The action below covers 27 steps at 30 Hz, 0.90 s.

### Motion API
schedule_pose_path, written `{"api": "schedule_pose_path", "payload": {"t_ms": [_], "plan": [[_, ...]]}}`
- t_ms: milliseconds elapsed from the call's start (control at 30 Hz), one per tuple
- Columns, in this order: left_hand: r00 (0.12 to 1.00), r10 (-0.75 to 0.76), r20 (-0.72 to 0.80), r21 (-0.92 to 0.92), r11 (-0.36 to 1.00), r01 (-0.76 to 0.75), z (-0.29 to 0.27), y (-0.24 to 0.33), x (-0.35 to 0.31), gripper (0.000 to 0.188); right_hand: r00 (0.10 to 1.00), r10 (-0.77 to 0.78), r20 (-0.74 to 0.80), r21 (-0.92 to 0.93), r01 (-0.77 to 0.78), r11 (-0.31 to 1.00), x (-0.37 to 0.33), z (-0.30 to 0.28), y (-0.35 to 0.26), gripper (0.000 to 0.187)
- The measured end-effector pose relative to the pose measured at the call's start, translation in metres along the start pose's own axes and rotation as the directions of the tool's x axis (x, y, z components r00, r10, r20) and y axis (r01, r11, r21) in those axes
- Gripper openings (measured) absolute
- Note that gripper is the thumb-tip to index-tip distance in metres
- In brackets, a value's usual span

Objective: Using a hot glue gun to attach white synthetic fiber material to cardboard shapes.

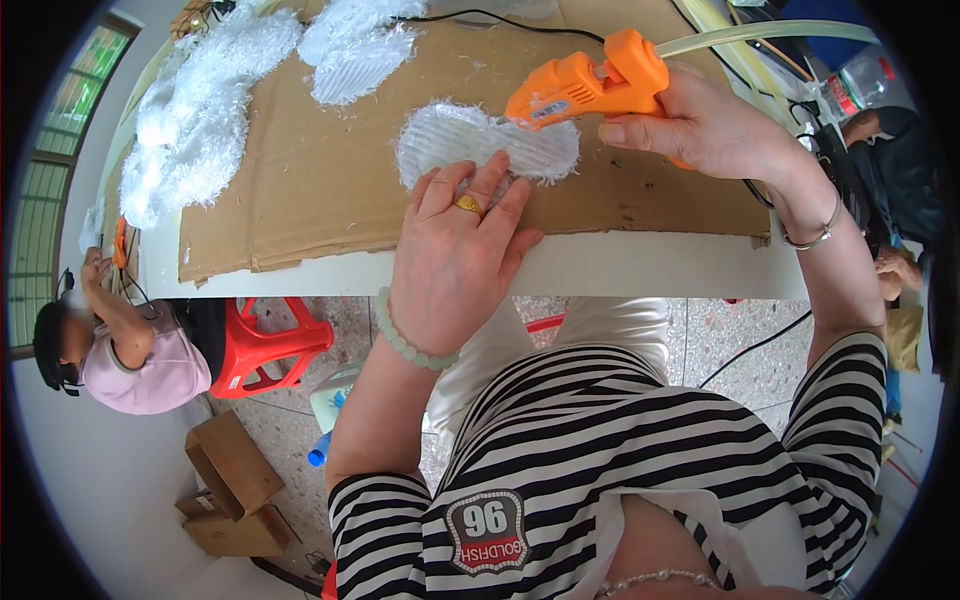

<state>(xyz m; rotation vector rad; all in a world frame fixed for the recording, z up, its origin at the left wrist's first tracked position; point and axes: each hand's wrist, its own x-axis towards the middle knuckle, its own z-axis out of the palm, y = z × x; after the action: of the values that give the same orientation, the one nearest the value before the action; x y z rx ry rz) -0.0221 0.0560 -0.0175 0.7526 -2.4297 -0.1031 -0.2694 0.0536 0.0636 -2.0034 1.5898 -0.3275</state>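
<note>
My right hand [715, 120] is wrapped round an orange hot glue gun [575, 90], with a long translucent glue stick [760, 35] running out of its back. Beneath the nozzle lies a white ribbed piece with fringed edges [450, 135], narrow in the middle like a shoe sole. The gun's front hides part of it, so I cannot tell whether the tip touches. My left hand [455, 235] rests on the near edge of that piece, fingers stretched out and slightly apart, pressing it against the brown cardboard sheet [330, 200].
A heap of white fringed material [205, 120] and similar ribbed pieces [355, 60] lie far left. A black cable [500, 20] crosses the back. A clear bottle [865, 85] stands far right. Left, another person [140, 365] sits by a red stool [265, 345]; cardboard boxes [235, 465] stand below.
</note>
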Motion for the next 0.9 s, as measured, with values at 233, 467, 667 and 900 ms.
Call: {"api": "schedule_pose_path", "payload": {"t_ms": [233, 467, 667, 900], "plan": [[0.999, 0.004, 0.041, 0.033, 0.999, -0.005, -0.004, 0.002, 0.002, 0.041, 0.996, -0.083, -0.029, 0.004, 0.083, 0.997, 0.001, 0.007, -0.002, 0.042], [1.000, 0.003, 0.012, 0.012, 1.000, -0.004, 0.001, -0.001, 0.000, 0.041, 0.989, -0.141, -0.040, 0.013, 0.141, 0.990, 0.003, 0.008, 0.005, 0.041], [1.000, -0.001, 0.010, 0.010, 1.000, 0.001, 0.001, 0.000, 0.000, 0.041, 0.996, -0.091, -0.018, -0.024, 0.091, 0.996, -0.004, 0.000, 0.011, 0.039], [0.999, -0.003, 0.054, 0.040, 0.999, 0.001, -0.004, 0.002, 0.002, 0.040, 0.999, 0.046, 0.014, 0.083, -0.047, 0.995, -0.017, -0.015, 0.005, 0.041]]}}
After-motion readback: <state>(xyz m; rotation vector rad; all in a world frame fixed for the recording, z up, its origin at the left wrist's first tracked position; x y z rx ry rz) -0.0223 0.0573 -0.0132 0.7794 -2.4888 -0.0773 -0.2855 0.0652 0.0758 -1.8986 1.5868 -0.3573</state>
